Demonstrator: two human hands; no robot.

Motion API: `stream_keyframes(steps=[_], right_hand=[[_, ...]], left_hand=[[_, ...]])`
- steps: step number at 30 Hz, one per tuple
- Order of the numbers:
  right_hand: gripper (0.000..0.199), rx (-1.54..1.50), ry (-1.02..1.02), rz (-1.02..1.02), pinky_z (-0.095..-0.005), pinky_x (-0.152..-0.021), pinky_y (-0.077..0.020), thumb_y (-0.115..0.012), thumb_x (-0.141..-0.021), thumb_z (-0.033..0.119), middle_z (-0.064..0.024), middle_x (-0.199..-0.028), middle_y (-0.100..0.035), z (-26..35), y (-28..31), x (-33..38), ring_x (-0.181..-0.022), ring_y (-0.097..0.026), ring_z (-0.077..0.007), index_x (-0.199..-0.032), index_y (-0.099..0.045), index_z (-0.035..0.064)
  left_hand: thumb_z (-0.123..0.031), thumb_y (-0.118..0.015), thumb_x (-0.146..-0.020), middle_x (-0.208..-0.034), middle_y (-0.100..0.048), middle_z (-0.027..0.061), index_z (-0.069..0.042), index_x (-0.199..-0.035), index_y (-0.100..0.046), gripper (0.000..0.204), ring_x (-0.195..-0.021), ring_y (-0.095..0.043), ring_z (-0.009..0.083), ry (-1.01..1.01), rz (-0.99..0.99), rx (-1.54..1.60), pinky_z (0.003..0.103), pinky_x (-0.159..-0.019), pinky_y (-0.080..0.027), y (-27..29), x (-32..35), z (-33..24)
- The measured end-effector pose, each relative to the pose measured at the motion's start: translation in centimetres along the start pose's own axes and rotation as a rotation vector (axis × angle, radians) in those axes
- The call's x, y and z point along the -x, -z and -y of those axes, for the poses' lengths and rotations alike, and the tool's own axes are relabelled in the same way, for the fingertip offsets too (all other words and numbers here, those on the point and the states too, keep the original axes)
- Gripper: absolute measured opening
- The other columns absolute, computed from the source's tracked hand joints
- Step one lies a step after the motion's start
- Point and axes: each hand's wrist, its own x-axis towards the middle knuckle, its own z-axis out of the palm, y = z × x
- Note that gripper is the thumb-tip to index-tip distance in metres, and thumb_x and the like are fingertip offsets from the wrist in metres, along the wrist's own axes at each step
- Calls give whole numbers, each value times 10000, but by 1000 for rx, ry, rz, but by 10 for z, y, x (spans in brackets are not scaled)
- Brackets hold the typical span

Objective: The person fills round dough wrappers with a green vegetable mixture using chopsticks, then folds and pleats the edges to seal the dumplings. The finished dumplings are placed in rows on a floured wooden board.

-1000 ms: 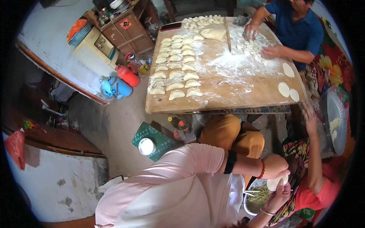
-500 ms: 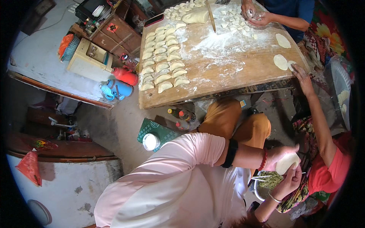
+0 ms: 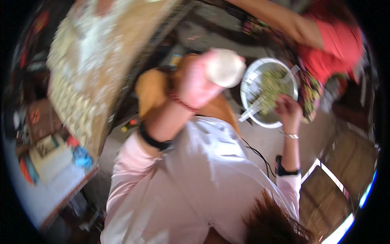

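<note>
A round, pale dumpling wrapper [image 3: 225,68] lies across the palm and fingers of my left hand [image 3: 199,83], which is raised in front of my knees. At the right, my right hand [image 3: 289,110] is over the near right rim of a white bowl [image 3: 247,87]. Its fingers look bent, but blur hides whether anything is between them. Chopped green filling [image 3: 273,87] sits in the bowl. One pale, flat-looking utensil [image 3: 252,110] leans over the bowl's left rim, and another pale handle [image 3: 295,70] shows at its right side.
A floured wooden table [image 3: 140,30] stands at the left, with rows of dumplings [image 3: 69,93] blurred along it. Close beyond the bowl sits a person in a red top [image 3: 337,40], one arm stretched toward the table. A dark cable [image 3: 260,154] runs beside my lap.
My view has swung right toward the bowl. My right hand has left the wrapper and moved to the bowl; the wrapper stays on my left hand.
</note>
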Motion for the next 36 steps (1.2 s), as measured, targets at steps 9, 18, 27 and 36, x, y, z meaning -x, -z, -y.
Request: stream_keyframes(steps=[9, 18, 27, 36], right_hand=[[348, 689, 252, 270, -424, -756, -546, -601, -770, 3, -140, -994, -630, -141, -13, 30, -869, -651, -323, -1071, -698, 148], [326, 809, 452, 448, -435, -817, -544, -596, -742, 29, -129, -1162, -568, -177, -52, 4, -986, -612, -343, -1035, -699, 131], [113, 523, 379, -186, -378, -727, -553, -700, -760, 85, -139, -893, -691, -172, -13, -3, -841, -672, -316, -867, -721, 56], [253, -158, -170, -399, -264, -644, -566, -764, -859, 166, -90, -804, -715, -185, 0, -9, -687, -673, -134, -953, -712, -63]], left_hand=[[-341, -436, -1018, -1331, -534, 277, 73, -1284, -501, 496, -1268, -507, 380, 172, -158, -12, 509, -1087, -404, -29, -11, 23], [-325, -471, -1009, -1407, -464, 285, 95, -1343, -445, 537, -1332, -435, 411, 167, -166, 2, 505, -1131, -353, -17, -15, 23], [-318, -471, -1008, -1410, -466, 278, 94, -1344, -445, 532, -1333, -438, 402, 182, -177, -1, 501, -1128, -357, -15, -16, 25], [-327, -453, -1011, -1337, -521, 281, 98, -1294, -485, 511, -1284, -481, 420, 165, -188, 39, 507, -1092, -400, -19, -16, 32]])
